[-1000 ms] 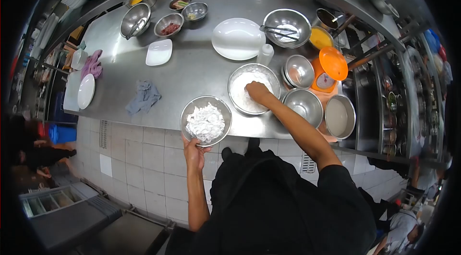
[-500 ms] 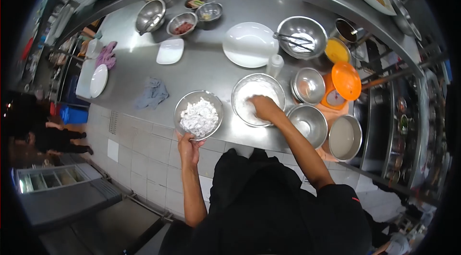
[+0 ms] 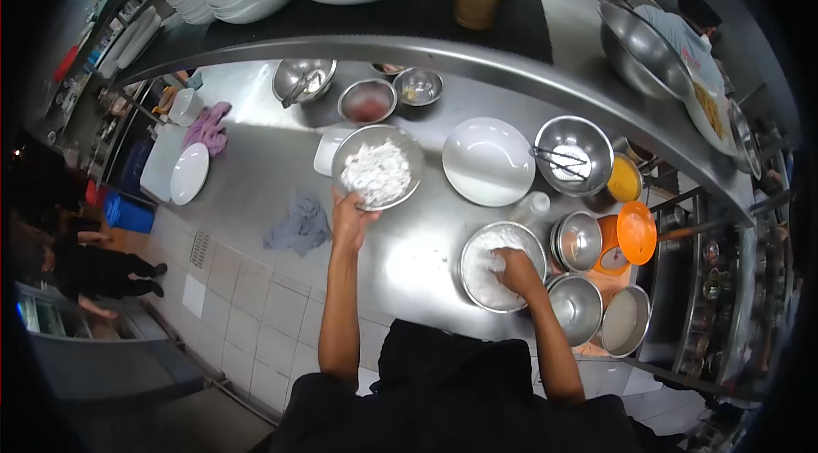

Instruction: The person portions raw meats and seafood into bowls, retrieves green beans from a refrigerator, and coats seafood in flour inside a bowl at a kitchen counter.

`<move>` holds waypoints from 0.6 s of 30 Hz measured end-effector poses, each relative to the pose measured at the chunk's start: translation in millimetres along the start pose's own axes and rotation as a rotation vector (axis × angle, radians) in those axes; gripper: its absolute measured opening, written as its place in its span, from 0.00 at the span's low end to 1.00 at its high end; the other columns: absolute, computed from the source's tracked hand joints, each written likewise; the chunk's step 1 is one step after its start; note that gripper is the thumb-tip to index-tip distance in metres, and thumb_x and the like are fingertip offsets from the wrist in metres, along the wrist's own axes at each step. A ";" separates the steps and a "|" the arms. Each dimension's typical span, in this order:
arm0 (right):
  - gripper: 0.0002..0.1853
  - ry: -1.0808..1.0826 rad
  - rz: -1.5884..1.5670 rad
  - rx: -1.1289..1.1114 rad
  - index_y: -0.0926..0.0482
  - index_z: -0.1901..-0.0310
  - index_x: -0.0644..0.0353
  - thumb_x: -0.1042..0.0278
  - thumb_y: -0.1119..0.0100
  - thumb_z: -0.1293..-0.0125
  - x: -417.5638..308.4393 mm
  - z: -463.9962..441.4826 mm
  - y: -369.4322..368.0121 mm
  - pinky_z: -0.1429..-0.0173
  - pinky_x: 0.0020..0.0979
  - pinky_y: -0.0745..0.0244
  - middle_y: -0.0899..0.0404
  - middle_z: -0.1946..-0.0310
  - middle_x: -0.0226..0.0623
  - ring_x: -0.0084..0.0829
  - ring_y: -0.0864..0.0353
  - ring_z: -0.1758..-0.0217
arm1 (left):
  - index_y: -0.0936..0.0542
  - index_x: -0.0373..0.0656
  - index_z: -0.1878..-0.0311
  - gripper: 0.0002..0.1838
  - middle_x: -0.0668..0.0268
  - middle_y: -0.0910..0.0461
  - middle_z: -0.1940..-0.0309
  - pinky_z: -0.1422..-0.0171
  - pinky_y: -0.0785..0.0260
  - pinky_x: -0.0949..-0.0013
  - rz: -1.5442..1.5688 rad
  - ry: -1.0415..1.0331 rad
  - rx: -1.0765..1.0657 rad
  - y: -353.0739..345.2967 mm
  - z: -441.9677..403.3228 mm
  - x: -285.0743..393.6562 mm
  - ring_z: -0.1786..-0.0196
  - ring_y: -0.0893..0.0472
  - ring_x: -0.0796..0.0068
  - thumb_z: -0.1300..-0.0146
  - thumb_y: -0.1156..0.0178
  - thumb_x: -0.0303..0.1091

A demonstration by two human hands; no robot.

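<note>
My left hand (image 3: 351, 221) grips the lower rim of a steel bowl (image 3: 412, 165) holding white, flour-coated pieces (image 3: 376, 172). This bowl is raised over the steel table (image 3: 400, 248) and partly covers a small white square dish (image 3: 325, 153). My right hand (image 3: 516, 272) is inside a second steel bowl (image 3: 466, 259) of white powder (image 3: 490, 282). Its fingers are curled down at the powder, and what they hold, if anything, is hidden. A white squeeze bottle (image 3: 534, 207) stands just behind the powder bowl.
A white oval plate (image 3: 488, 161), a bowl with tongs (image 3: 575, 133) and an orange scale (image 3: 636, 233) stand behind and right. A blue cloth (image 3: 300, 225) lies left. An overhead shelf (image 3: 341, 48) carries stacked plates. Another person (image 3: 106, 270) stands at far left.
My left hand has carried its bowl forward over the table, beside the small bowls. My right hand stays in the powder bowl. The camera view has tilted up, showing more of the shelf.
</note>
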State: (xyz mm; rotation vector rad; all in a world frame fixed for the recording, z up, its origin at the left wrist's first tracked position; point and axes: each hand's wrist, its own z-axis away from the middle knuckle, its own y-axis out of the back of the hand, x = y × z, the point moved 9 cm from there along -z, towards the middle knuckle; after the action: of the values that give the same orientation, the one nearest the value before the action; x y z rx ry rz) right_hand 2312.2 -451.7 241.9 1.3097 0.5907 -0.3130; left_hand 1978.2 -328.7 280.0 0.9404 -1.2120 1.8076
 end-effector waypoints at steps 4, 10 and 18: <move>0.21 -0.099 -0.159 0.202 0.20 0.55 0.67 0.73 0.30 0.53 -8.0 4.3 21.1 0.49 0.40 0.26 0.19 0.59 0.54 0.52 0.20 0.56 | 0.40 0.46 0.36 0.30 0.57 0.26 0.54 0.74 0.23 0.70 0.030 0.091 -0.100 -46.8 -100.5 1.3 0.70 0.22 0.70 0.44 0.52 0.25; 0.21 -0.304 -0.074 0.343 0.20 0.55 0.68 0.70 0.29 0.52 1.1 38.2 29.7 0.51 0.39 0.24 0.19 0.59 0.54 0.50 0.18 0.56 | 0.35 0.40 0.42 0.23 0.57 0.22 0.59 0.77 0.26 0.71 0.010 -0.064 -0.021 -49.3 -158.9 47.6 0.69 0.19 0.67 0.44 0.54 0.25; 0.19 -0.369 -0.031 0.522 0.19 0.56 0.69 0.68 0.30 0.49 3.3 34.8 38.2 0.49 0.38 0.25 0.18 0.60 0.55 0.49 0.18 0.56 | 0.44 0.52 0.33 0.36 0.54 0.26 0.54 0.74 0.24 0.64 0.063 0.414 -0.022 2.9 -182.4 -158.9 0.67 0.20 0.60 0.48 0.50 0.23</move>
State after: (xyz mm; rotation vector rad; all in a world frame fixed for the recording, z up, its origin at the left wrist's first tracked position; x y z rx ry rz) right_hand 2343.2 -475.5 275.9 1.6880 0.2179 -0.7525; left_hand 2017.0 -186.1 88.5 0.4840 -1.0035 1.9138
